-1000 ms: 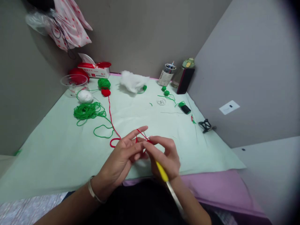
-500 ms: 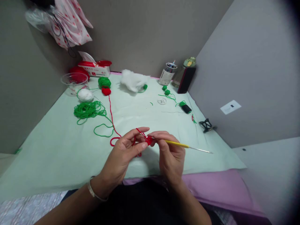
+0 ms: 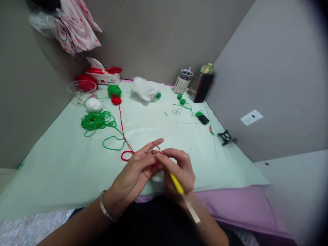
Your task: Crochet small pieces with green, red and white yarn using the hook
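1. Head view: the left hand pinches a small red piece, mostly hidden by the fingers, with red yarn passing over its outstretched index finger.
2. Meeting it at the fingertips, the right hand grips a yellow-handled hook; metal shows by the fingertips and back along the right wrist.
3. Beyond the left hand, the red yarn crosses the bench to a red ball; loose green yarn lies farther left.
4. Well beyond both hands rests white stuffing.
5. Rightward of the right hand lies a black clip.
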Motion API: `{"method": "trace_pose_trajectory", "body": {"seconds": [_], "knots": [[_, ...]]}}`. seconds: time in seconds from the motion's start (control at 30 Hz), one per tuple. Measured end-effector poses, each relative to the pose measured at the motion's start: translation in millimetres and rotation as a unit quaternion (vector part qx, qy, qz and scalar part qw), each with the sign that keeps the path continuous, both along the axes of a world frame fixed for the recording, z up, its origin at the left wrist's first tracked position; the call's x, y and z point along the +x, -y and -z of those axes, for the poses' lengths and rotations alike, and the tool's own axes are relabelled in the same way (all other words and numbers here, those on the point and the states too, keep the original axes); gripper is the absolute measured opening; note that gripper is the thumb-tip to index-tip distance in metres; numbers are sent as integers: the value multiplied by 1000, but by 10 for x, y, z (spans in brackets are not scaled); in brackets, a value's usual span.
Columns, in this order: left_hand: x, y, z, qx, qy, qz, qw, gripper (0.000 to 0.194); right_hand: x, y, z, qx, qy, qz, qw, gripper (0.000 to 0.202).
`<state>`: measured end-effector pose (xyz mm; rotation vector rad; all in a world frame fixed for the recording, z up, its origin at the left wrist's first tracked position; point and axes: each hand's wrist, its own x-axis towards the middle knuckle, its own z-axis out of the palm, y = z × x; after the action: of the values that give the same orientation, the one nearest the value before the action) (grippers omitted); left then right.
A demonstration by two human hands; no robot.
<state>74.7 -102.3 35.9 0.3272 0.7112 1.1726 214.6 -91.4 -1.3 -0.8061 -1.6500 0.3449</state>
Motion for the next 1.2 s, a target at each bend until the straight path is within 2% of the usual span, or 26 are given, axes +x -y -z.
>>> {"method": "trace_pose_trajectory", "body": {"seconds": [0.1,0.2,0.4,0.47,0.57,0.73,0.83,0.9,0.93,1.0,1.07,1.2], "knots": [[-42,-13,-47,-15,32,-2,999,44,24,-47,-57,-85,-109,-48,989,29],[-103,-40,-88,-12,14,-21,1000,40,59,-108,-135,-167,-218,-105,956,20],[-112,-29,-74,23,-28,-18,999,35,62,-129,-183,-264,-312,-179,895,15],[-77,-12,-48,53,-69,-27,996,36,41,-127,-181,-263,-295,-190,899,14],[-36,-4,-9,89,-123,-45,987,38,13,-130,-188,-226,-241,-162,930,15],[-15,-27,24,88,-136,-44,986,40,2,-114,-179,-187,-181,-138,956,22],[7,-34,43,66,-97,-52,992,43,-19,-79,-90,-83,-67,-80,991,30],[6,-38,57,40,-43,-28,998,41,-26,-64,-32,8,0,-33,999,41],[-5,-42,60,25,-18,-11,999,40,-21,-64,-20,25,9,-25,999,43],[-48,-57,56,-1,9,9,1000,38,7,-78,-42,-11,-24,-37,999,39],[-96,-76,40,-10,-3,4,1000,40,47,-102,-111,-95,-108,-69,987,29],[-95,-73,26,59,-103,-50,992,38,49,-128,-226,-220,-251,-162,929,19]]}}
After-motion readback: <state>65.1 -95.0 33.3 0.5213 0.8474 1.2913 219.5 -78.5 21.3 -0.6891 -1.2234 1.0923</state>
